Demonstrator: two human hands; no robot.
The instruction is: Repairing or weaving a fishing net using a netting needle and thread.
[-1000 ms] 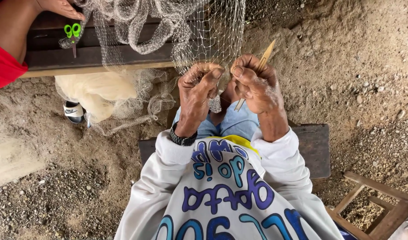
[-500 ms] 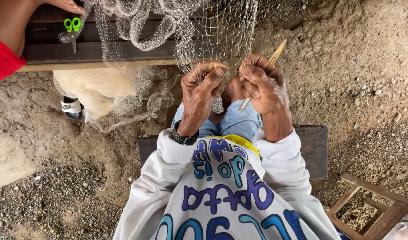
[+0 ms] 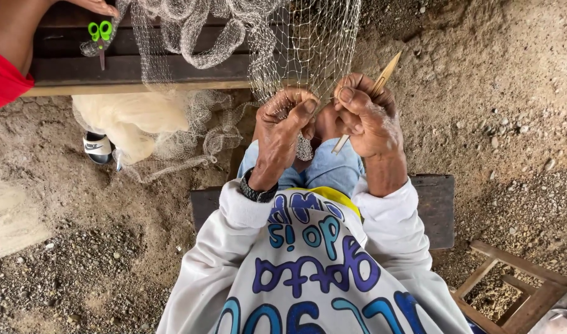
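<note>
Both hands work close together above the person's knees in the head view, near the middle of the scene. Left hand (image 3: pixel 283 127) is curled, thumb and fingers pinching a bit of the fine pale fishing net (image 3: pixel 296 43) where the mesh comes down to it. Right hand (image 3: pixel 363 117) sits just beside it, almost touching, its fingers closed around a slim wooden netting needle (image 3: pixel 385 73) whose pointed end sticks up and to the right past the knuckles, while the lower end shows below the palm. A dark wristwatch (image 3: pixel 255 190) rings the left wrist, just above the white sleeve. The net hangs from the far side, draped over a dark wooden surface (image 3: pixel 135 68) at the far left and bunched in loops there, with more of it trailing onto the sandy ground (image 3: pixel 493 93) below. On that surface lie green-handled scissors (image 3: pixel 100 34), partly under the mesh, and another person's hand (image 3: pixel 95 6) reaches in at the far edge just beside them. A cream-coloured cloth bundle (image 3: pixel 129 117) lies under the plank, beside a sandalled foot (image 3: pixel 98 148). The person sits on a dark wooden bench (image 3: pixel 435 207), and a small wooden frame (image 3: pixel 518 291) stands at the near right.
</note>
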